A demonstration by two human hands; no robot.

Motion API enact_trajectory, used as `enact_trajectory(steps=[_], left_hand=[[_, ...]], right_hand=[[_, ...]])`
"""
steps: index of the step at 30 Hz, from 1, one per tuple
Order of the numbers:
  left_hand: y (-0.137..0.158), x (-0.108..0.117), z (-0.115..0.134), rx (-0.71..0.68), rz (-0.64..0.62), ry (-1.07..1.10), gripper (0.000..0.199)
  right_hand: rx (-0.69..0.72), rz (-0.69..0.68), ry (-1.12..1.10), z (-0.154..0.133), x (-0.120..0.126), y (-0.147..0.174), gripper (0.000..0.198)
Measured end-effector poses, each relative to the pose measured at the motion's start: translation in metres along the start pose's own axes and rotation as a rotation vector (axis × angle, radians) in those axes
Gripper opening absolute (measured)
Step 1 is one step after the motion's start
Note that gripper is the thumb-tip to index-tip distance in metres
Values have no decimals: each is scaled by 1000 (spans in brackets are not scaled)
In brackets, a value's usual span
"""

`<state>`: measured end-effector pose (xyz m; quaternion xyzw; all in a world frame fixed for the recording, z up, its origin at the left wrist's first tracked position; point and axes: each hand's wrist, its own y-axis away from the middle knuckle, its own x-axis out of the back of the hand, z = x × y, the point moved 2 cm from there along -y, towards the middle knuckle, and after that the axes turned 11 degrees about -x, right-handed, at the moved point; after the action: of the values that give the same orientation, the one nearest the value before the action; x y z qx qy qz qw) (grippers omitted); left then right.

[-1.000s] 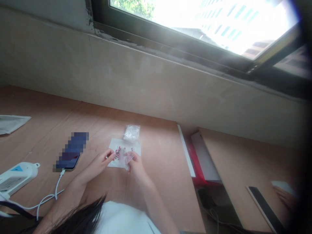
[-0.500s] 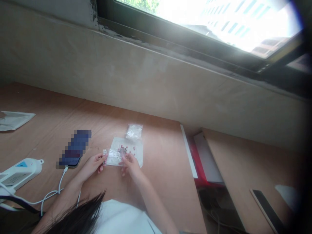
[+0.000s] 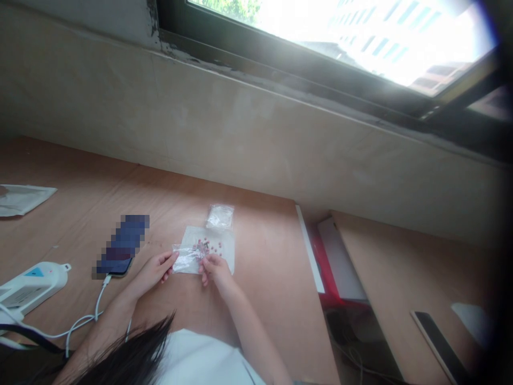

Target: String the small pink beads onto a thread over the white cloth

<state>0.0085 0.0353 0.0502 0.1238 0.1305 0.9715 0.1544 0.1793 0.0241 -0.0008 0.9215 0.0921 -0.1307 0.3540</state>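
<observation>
Clear bag: one, thin plastic (image 3: 186, 259), stretched between the two hands, over the near left part of the white sheet; any contents too small to make out
Left hand: one (image 3: 154, 271), thumb and fingers pinched on the bag's left end, no gap seen between the tips
Right hand: one (image 3: 216, 267), fingers drawn together at the bag's right end; whether it also grips a small piece, cannot tell
Small pieces: several, pinkish-red with some dark (image 3: 206, 239), loose, grouped just beyond the right hand's fingertips
White sheet: one (image 3: 229, 235), flat beneath the bag and pieces, partly covered by the right hand
State of work: judged partway; bag taken up by both hands, a number of pieces out on the sheet and not bagged; count inside the bag, if any, cannot tell
Clear packet: one (image 3: 220, 216), beyond the right hand, at the sheet's far edge
Phone: one, screen blurred out (image 3: 122, 248), left of the left hand, white cable (image 3: 96, 306) plugged in
Power strip: one, white (image 3: 38, 283), farther left of the left hand
Bench: wood-toned (image 3: 276, 272), under all the above
</observation>
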Motion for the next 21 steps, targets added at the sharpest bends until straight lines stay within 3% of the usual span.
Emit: enact_trajectory(steps=[8,15,19,21], left_hand=[[-4,-4,8,-91,-16,-4,37],[-1,-6,11,-128,-71,-19,37],[4,1,9,-150,-172,20,41],[3,7,6,-118,-126,51,43]], right_hand=[[6,-15,-64,-1,3,1,32],[17,55,-113,-3,4,6,44],[39,87,-125,-7,6,9,37],[58,120,-114,-11,9,11,33]])
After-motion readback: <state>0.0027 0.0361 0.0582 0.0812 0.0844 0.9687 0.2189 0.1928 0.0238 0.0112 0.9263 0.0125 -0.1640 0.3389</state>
